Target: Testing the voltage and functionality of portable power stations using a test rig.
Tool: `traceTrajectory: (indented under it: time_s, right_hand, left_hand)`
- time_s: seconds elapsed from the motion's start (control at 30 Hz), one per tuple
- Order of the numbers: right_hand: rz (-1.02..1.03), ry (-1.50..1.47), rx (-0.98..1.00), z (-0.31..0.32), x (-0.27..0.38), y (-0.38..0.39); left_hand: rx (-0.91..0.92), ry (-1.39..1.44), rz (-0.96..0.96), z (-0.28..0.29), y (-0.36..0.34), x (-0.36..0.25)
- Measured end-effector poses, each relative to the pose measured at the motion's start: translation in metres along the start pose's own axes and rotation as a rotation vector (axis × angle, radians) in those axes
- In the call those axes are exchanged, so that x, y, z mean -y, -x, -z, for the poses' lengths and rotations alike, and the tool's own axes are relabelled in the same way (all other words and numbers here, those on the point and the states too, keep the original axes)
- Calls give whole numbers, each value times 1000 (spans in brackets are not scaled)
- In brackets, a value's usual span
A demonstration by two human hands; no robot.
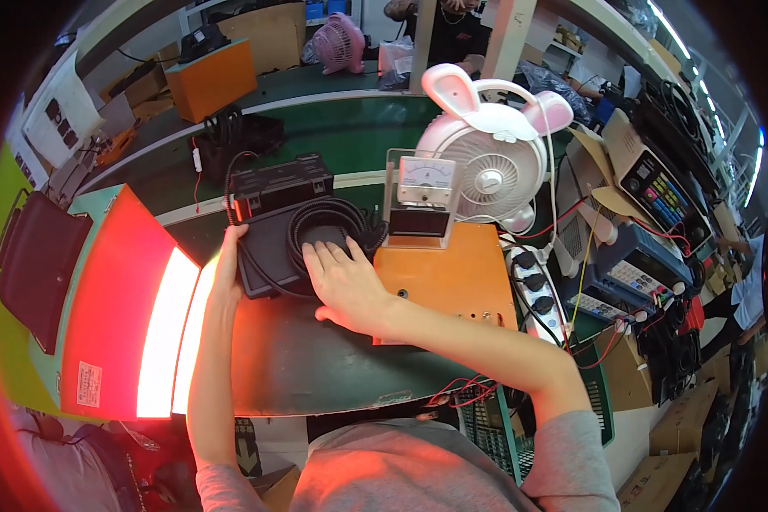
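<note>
A flat black case lies on the bench in front of me, a coil of black cable on its top. My left hand grips the case's left edge, seen edge-on with some fingers hidden. Across the coil lies my right hand, palm down, fingers stretched and slightly apart. Touching the far side of this case is another ribbed black case. One strand of cable rises past my left fingertips.
A glowing red-white light box stands at left. To the right are an orange box, an analog meter, a rabbit-shaped fan, a power strip and bench instruments. A person is across the bench.
</note>
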State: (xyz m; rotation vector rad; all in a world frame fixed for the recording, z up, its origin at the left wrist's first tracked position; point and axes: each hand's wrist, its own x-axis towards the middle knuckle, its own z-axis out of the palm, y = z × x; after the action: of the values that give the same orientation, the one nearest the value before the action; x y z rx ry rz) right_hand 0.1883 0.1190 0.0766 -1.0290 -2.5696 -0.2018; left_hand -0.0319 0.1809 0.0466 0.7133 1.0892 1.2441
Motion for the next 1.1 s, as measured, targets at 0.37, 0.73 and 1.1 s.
traceTrajectory:
  time_s: [0.37,0.73,1.1]
  right_hand:
    - [114,-88,-354,6,-5,-22]
    - [-194,-557,40,46,29,1]
    - [-399,-629,-146,59,19,-16]
  left_hand:
    - [-78,-22,-86,-7,50,-60]
    - [-17,-241,-136,-58,113,-67]
    - [-117,-692,-97,-42,107,-94]
